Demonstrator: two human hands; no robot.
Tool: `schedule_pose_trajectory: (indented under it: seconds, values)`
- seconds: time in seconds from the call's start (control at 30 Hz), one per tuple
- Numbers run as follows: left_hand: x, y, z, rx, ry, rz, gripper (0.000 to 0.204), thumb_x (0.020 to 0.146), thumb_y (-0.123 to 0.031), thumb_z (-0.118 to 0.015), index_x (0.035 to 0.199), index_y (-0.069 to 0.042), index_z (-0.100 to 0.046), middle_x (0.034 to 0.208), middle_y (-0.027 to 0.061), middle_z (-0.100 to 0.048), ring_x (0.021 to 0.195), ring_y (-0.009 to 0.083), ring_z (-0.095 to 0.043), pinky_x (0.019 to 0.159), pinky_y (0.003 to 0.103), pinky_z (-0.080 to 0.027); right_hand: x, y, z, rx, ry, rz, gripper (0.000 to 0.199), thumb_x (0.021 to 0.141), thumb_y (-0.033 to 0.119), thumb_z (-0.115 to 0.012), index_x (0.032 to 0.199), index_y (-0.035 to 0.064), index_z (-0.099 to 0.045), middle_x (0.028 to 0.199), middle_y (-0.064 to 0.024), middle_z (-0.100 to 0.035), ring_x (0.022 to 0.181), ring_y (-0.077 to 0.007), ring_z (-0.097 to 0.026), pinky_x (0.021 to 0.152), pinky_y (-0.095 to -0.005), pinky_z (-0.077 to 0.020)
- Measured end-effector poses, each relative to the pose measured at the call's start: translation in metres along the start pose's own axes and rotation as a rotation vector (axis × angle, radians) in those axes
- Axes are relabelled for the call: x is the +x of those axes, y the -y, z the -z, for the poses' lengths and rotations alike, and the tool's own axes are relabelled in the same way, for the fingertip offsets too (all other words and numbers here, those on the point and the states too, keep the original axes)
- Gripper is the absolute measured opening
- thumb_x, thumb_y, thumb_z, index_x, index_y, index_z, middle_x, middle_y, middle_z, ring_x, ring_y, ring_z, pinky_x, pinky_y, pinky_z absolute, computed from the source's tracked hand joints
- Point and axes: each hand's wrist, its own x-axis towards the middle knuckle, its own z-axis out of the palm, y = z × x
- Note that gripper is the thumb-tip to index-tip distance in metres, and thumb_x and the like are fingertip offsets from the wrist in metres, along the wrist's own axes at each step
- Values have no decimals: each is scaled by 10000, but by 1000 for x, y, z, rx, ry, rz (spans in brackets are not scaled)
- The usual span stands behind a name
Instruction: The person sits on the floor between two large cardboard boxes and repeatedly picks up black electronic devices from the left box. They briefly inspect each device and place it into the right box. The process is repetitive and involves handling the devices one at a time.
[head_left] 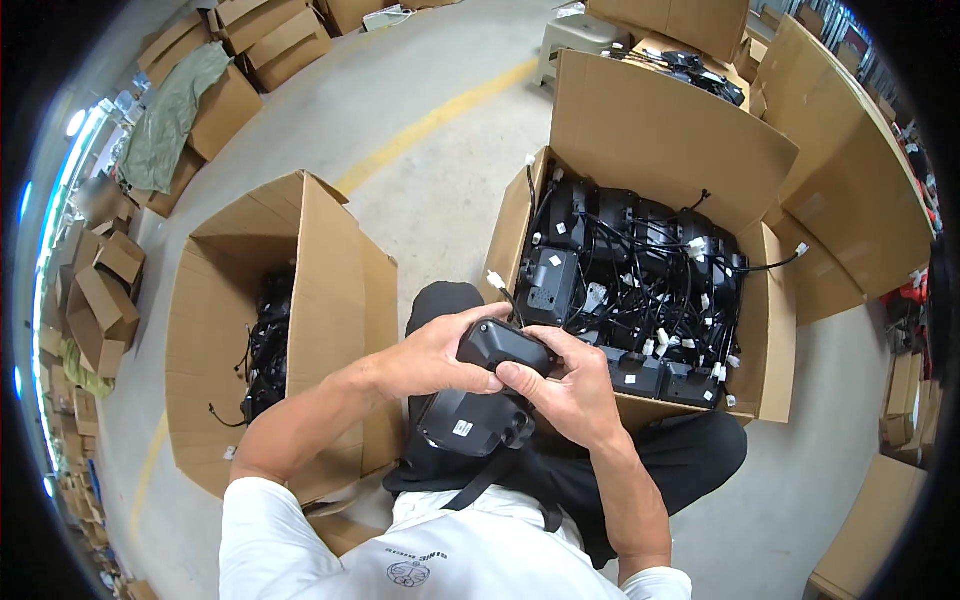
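Note:
Between both hands, above my lap, is a black plastic housing [504, 346] with rounded corners. My left hand [440, 354] grips its left end, fingers behind and thumb along the near edge. The right end is held by my right hand [577, 392], its thumb pressed on the near side. A short black cable with a white plug [495, 280] sticks up behind the housing. Just below it, over my lap, is a larger glossy black part [470, 420] with a small white label. Whether the two black pieces are joined, I cannot tell.
An open carton [778, 330] at front right holds several black units with tangled cables and white plugs. The tall open carton [335, 330] on my left has more black units inside. Beyond stand a pale stool [578, 40] and stacked cartons [285, 45].

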Motion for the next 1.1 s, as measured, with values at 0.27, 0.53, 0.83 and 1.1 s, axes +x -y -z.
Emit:
schedule_pose_trajectory:
  seconds: [0.27,0.53,0.83,1.1]
  values:
    - [17,-13,0,236,91,3,1030,838,-270,-812,1593,41,-183,1406,206,-514,1294,251,-524,1112,352,-408,7,5,32,-135,243,2,584,861,360,-830,1218,-64,-644,1060,-189,-703,906,-233,-697,776,-323,-560]
    - [68,-4,24,-344,237,89,704,1080,-522,-392,1528,19,-335,1430,177,-545,1377,267,-497,1139,421,-433,3,-9,52,413,207,-235,642,871,387,-829,1285,-44,-593,1102,-81,-670,1005,-138,-634,912,-295,-519]
    - [119,34,-27,-775,169,-46,457,1036,-361,-560,1378,-57,-564,1185,116,-697,971,216,-705,816,391,-602,12,-4,64,789,-198,-74,513,952,326,-741,1275,-31,-563,1176,-113,-671,1048,-181,-669,903,-333,-557]
    - [137,34,-20,-341,511,134,598,1058,-472,-421,1432,-13,-503,1007,147,-697,789,199,-669,673,323,-543,1,-36,103,844,-517,-96,415,987,322,-694,1240,12,-585,1134,-83,-673,1019,-163,-667,888,-343,-560]
